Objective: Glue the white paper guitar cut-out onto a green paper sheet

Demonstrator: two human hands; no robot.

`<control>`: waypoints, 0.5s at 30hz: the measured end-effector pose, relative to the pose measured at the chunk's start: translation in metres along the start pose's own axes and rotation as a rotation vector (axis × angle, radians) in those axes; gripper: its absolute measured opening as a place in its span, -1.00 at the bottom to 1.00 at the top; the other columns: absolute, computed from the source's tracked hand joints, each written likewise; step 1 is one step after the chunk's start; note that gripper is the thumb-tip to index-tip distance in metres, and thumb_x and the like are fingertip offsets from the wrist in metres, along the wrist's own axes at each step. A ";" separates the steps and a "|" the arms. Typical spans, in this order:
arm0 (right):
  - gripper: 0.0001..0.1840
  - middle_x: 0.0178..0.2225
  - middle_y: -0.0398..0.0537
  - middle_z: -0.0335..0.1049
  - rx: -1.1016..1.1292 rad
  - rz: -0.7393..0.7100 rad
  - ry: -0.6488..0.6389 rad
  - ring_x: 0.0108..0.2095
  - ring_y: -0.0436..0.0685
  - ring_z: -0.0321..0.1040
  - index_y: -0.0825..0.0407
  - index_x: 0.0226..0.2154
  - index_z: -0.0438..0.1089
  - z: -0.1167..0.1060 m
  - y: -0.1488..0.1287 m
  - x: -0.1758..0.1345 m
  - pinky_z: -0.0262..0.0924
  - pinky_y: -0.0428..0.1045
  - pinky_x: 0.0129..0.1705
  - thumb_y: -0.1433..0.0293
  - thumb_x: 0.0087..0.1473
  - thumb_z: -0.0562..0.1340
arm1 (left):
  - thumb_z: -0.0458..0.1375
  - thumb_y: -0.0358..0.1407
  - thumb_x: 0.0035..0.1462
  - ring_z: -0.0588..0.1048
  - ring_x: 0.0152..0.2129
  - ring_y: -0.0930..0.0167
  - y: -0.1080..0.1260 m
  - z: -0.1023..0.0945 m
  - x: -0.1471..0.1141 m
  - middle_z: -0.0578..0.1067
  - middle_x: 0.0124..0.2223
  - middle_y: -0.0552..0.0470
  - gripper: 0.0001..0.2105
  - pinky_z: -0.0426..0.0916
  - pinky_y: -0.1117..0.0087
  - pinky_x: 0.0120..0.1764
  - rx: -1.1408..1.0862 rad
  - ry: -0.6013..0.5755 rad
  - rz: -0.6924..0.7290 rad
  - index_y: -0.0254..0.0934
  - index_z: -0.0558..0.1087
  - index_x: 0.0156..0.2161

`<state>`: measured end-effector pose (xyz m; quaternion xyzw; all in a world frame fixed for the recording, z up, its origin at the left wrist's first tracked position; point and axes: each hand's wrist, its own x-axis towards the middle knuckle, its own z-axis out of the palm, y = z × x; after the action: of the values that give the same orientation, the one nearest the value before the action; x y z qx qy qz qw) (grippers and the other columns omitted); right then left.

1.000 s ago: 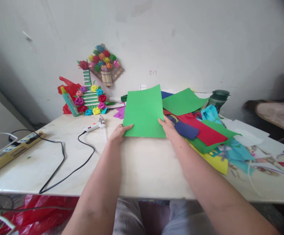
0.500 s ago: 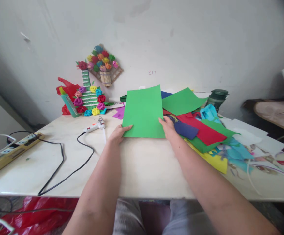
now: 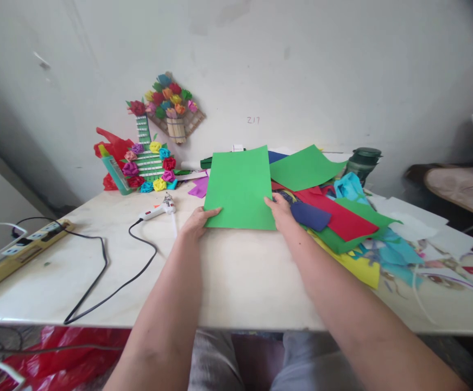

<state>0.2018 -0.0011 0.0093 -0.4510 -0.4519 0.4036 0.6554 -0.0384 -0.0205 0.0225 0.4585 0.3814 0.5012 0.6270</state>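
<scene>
A green sheet of paper is held between my two hands, tilted up above the table. My left hand is closed on its lower left corner, thumb on the front face. At the lower right edge, my right hand grips it the same way, with the fingers hidden behind. Just beyond my right hand lie a dark blue piece of paper and a red sheet. Another green sheet rests on the pile behind. The glue gun lies left of my left hand.
A power strip with a black cord lies at the left. A glue bottle, a paper-flower guitar and a flower-basket craft stand near the wall. A dark green bottle and white papers are at the right.
The top edge of the green sheet has dipped slightly. Both hands keep their hold in nearly the same place.
</scene>
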 end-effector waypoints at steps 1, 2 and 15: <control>-0.73 -0.48 -0.18 0.33 -0.001 -0.003 -0.001 -0.48 0.00 0.22 0.00 -0.42 0.28 0.000 0.000 0.000 0.12 -0.08 -0.38 0.29 -0.30 0.22 | 0.30 -0.39 -0.25 0.51 -0.40 0.28 0.000 0.000 0.000 0.53 -0.32 -0.15 -0.66 0.42 0.31 -0.25 0.001 -0.002 -0.003 -0.43 0.43 -0.26; -0.73 -0.48 -0.18 0.33 -0.004 -0.007 -0.001 -0.47 0.00 0.22 0.00 -0.42 0.28 0.000 0.001 0.001 0.12 -0.08 -0.37 0.29 -0.30 0.22 | 0.30 -0.39 -0.25 0.51 -0.39 0.28 0.000 0.000 0.000 0.53 -0.32 -0.15 -0.65 0.42 0.31 -0.25 0.001 -0.004 -0.001 -0.43 0.43 -0.25; -0.69 -0.49 -0.17 0.34 0.004 0.010 0.016 -0.48 0.01 0.22 0.03 -0.41 0.29 0.001 -0.003 -0.001 0.12 -0.05 -0.37 0.29 -0.34 0.23 | 0.30 -0.38 -0.25 0.50 -0.37 0.28 0.002 0.002 -0.002 0.53 -0.30 -0.14 -0.65 0.40 0.29 -0.22 0.008 -0.009 0.001 -0.42 0.42 -0.25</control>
<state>0.2007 -0.0029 0.0118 -0.4551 -0.4435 0.4043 0.6578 -0.0379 -0.0222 0.0250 0.4635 0.3802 0.4980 0.6266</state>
